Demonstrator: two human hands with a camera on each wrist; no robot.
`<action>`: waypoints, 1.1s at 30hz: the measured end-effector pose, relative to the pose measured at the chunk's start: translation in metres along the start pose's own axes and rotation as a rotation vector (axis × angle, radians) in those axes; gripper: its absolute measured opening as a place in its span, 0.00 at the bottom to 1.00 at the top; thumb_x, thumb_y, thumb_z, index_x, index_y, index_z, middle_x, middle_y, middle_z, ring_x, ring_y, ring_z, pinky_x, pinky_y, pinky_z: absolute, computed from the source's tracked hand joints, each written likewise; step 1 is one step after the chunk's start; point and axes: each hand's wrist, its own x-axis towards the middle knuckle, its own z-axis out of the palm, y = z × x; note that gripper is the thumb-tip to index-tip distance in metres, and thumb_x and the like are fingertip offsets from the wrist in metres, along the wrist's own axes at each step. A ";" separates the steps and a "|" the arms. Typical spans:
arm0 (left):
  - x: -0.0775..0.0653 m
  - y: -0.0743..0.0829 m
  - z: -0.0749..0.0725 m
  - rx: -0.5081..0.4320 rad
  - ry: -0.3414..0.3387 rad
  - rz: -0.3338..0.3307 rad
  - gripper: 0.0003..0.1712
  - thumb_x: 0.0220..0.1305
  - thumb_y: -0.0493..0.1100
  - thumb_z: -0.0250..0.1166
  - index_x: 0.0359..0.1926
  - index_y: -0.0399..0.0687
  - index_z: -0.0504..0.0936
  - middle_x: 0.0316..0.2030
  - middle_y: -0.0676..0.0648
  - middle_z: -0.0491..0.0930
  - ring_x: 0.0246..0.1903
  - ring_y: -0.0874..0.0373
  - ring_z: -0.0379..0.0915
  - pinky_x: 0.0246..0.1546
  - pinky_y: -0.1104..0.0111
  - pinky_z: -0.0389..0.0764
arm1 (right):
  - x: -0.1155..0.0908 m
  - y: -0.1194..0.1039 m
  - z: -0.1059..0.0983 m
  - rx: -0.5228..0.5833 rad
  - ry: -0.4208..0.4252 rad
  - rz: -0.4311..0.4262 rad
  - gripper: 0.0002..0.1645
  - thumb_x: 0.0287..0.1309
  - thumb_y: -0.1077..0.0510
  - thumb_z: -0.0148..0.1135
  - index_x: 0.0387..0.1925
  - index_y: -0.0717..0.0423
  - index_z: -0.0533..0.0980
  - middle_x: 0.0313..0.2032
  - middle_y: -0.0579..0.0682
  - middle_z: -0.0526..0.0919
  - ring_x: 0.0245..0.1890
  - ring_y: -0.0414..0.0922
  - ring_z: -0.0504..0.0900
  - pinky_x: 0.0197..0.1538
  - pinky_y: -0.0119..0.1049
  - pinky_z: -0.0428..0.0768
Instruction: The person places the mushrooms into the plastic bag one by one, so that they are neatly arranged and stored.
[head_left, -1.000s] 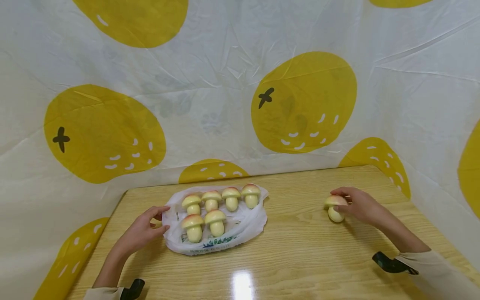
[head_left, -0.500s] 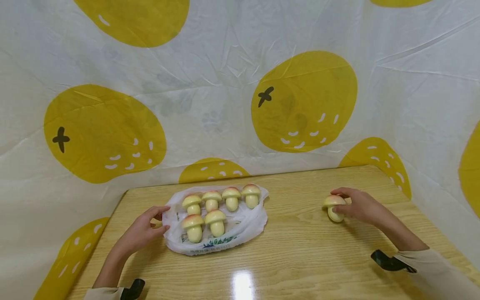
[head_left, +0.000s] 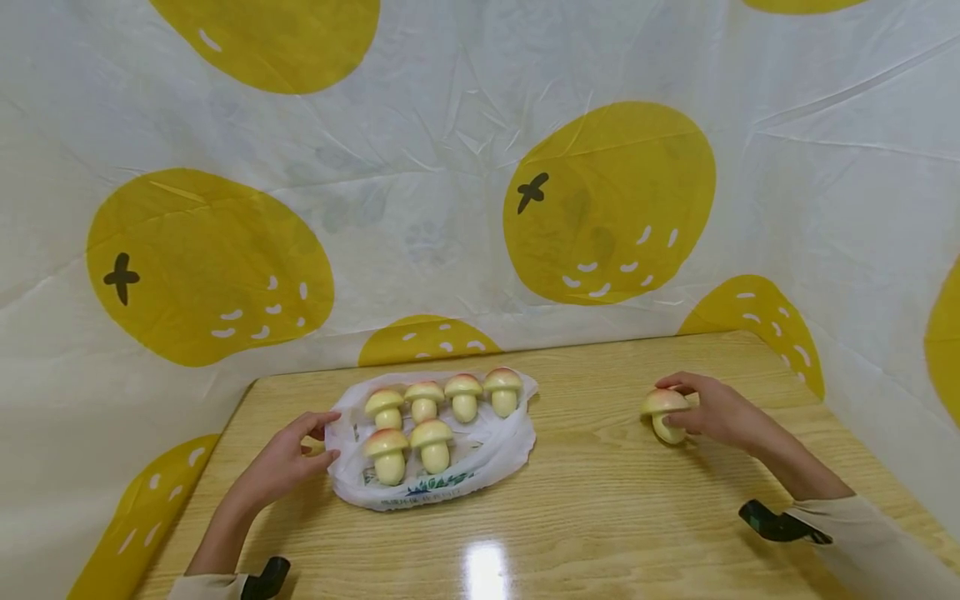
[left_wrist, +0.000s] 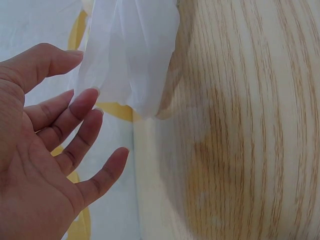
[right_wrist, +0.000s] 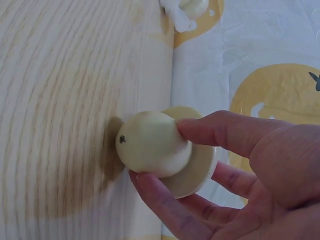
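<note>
My right hand (head_left: 716, 414) grips a toy mushroom (head_left: 663, 403) at the right of the table, fingers over its pinkish cap and thumb at its pale stem. In the right wrist view, thumb and fingers hold the same mushroom (right_wrist: 150, 142) around the stem, its rounded end and small dark mark facing the camera. My left hand (head_left: 281, 458) is at the left edge of a white plastic bag (head_left: 487, 467), fingers loosely bent. The left wrist view has its fingertips (left_wrist: 90, 96) right beside the hanging bag edge (left_wrist: 132, 65), thumb apart from them. Several more toy mushrooms (head_left: 433, 446) lie on the bag.
The mushrooms on the bag form two rows, the front one holding two at its left. The wood-grain table (head_left: 585, 517) ends against a white curtain (head_left: 420, 242) with yellow fruit prints at the back and sides. Printed green leaves mark the bag's front.
My right hand has shifted slightly left with the mushroom in its grip. My left hand and the bag with its mushrooms have stayed in place.
</note>
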 end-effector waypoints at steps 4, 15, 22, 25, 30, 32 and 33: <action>0.001 0.000 0.000 -0.003 0.000 0.002 0.32 0.66 0.43 0.71 0.68 0.38 0.74 0.47 0.48 0.78 0.50 0.50 0.72 0.47 0.52 0.78 | 0.003 -0.005 0.001 -0.006 0.007 -0.027 0.34 0.62 0.59 0.70 0.65 0.68 0.69 0.57 0.73 0.71 0.39 0.47 0.81 0.37 0.37 0.83; 0.001 -0.001 0.001 -0.002 -0.006 -0.006 0.33 0.66 0.43 0.71 0.68 0.38 0.73 0.47 0.48 0.78 0.50 0.50 0.72 0.48 0.51 0.78 | 0.014 -0.024 0.006 0.002 0.022 -0.090 0.33 0.62 0.58 0.71 0.64 0.67 0.71 0.59 0.70 0.72 0.43 0.49 0.80 0.38 0.36 0.81; 0.001 0.002 -0.001 -0.017 -0.005 -0.001 0.33 0.66 0.44 0.71 0.68 0.38 0.73 0.47 0.47 0.78 0.50 0.49 0.72 0.47 0.51 0.78 | 0.021 -0.038 0.013 0.050 -0.002 -0.096 0.34 0.62 0.58 0.70 0.66 0.67 0.70 0.60 0.70 0.71 0.43 0.48 0.81 0.39 0.35 0.81; 0.001 0.002 -0.001 -0.019 -0.005 0.003 0.33 0.66 0.44 0.71 0.68 0.38 0.74 0.47 0.47 0.78 0.51 0.49 0.73 0.47 0.51 0.79 | 0.025 -0.043 0.015 0.068 -0.010 -0.110 0.34 0.62 0.58 0.71 0.66 0.67 0.70 0.60 0.70 0.71 0.40 0.47 0.81 0.39 0.35 0.81; 0.001 0.002 0.000 -0.016 -0.006 0.011 0.32 0.66 0.43 0.71 0.67 0.37 0.74 0.47 0.47 0.78 0.50 0.48 0.73 0.46 0.51 0.79 | 0.030 -0.050 0.020 0.086 -0.019 -0.132 0.34 0.61 0.59 0.71 0.65 0.65 0.71 0.59 0.68 0.72 0.42 0.50 0.80 0.39 0.36 0.82; 0.001 0.001 0.000 -0.012 -0.005 0.011 0.32 0.65 0.43 0.71 0.67 0.37 0.74 0.47 0.48 0.78 0.50 0.49 0.73 0.46 0.52 0.79 | 0.032 -0.054 0.022 0.079 -0.020 -0.140 0.33 0.61 0.58 0.71 0.65 0.64 0.71 0.59 0.67 0.72 0.43 0.50 0.79 0.38 0.36 0.81; 0.001 0.001 0.000 -0.008 -0.004 0.008 0.32 0.65 0.43 0.71 0.68 0.38 0.74 0.47 0.48 0.78 0.50 0.49 0.73 0.46 0.52 0.79 | 0.033 -0.056 0.023 0.077 -0.019 -0.144 0.33 0.61 0.59 0.71 0.65 0.64 0.72 0.59 0.66 0.73 0.43 0.51 0.79 0.37 0.37 0.81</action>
